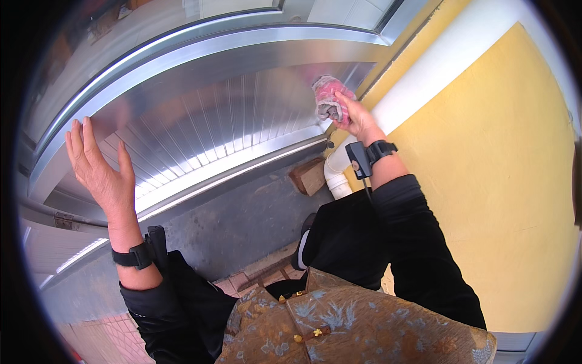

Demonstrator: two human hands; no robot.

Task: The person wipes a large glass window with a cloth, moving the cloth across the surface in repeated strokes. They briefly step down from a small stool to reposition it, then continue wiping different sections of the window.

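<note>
In my right hand is a bunched pink and grey cloth. The cloth is close to the lower metal panel of a silver framed door, near the panel's right end; whether it touches the metal I cannot tell. Vertical grooves run down this shiny panel. My left hand holds nothing, its thumb apart from the raised fingers. Its fingertips are over the left part of the silver door frame, and contact there cannot be made out.
A white pipe bends down beside the yellow wall on the right. A wooden block rests on the grey sill by the pipe. A metal hinge shows at the left, and pink floor tiles lie below.
</note>
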